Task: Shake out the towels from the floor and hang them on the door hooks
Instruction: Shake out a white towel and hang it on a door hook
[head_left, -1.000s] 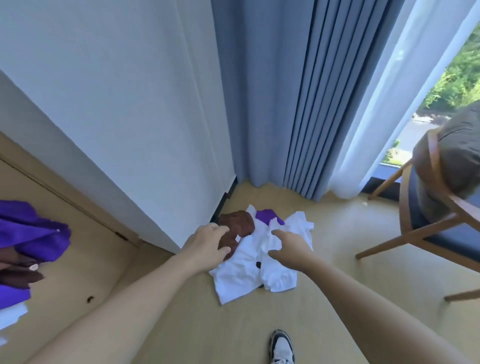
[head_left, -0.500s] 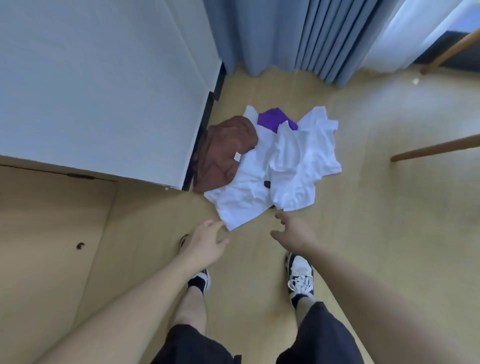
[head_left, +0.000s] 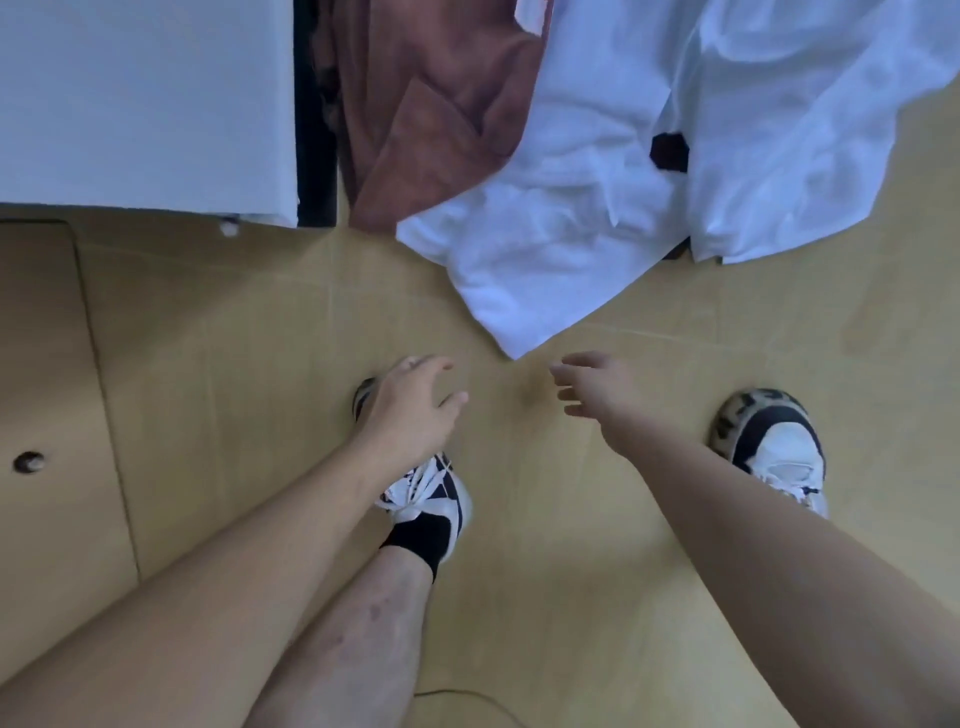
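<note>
A crumpled white towel (head_left: 571, 228) lies on the wooden floor ahead, its nearest corner pointing toward me. A second white towel (head_left: 789, 135) overlaps it on the right. A brown towel (head_left: 431, 114) lies bunched at the left of the pile, against the wall's dark edge. My left hand (head_left: 410, 410) hovers open just below and left of the white corner, holding nothing. My right hand (head_left: 597, 395) is open too, fingers spread, just right of that corner. Neither hand touches the cloth.
A white wall panel (head_left: 145, 104) fills the upper left, ending in a dark edge (head_left: 314, 114). A wooden door (head_left: 47, 395) with a small hole lies at the left. My two sneakers (head_left: 774, 447) stand on the floor below the pile.
The view has tilted down and closer to the floor. The pile now fills the top of the frame, and both hands stay open just short of the white towel's corner.
</note>
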